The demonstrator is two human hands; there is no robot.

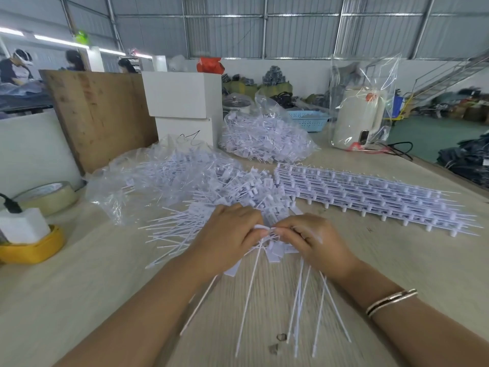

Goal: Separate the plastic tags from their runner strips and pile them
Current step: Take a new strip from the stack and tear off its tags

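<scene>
one head-worn wide-angle view (close above the table [79,282]) looks forward and down.

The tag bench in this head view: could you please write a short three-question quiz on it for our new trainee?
1. True or false: both the left hand and the right hand grip the same bunch of tags.
2. Where does the stack of runner strips lie? A) right of the loose tag pile B) inside the blue basket C) on the roll of tape
3. Fill in: the kettle stands inside a clear plastic ____.

Key: 1 true; 2 A; 3 bag.
</scene>
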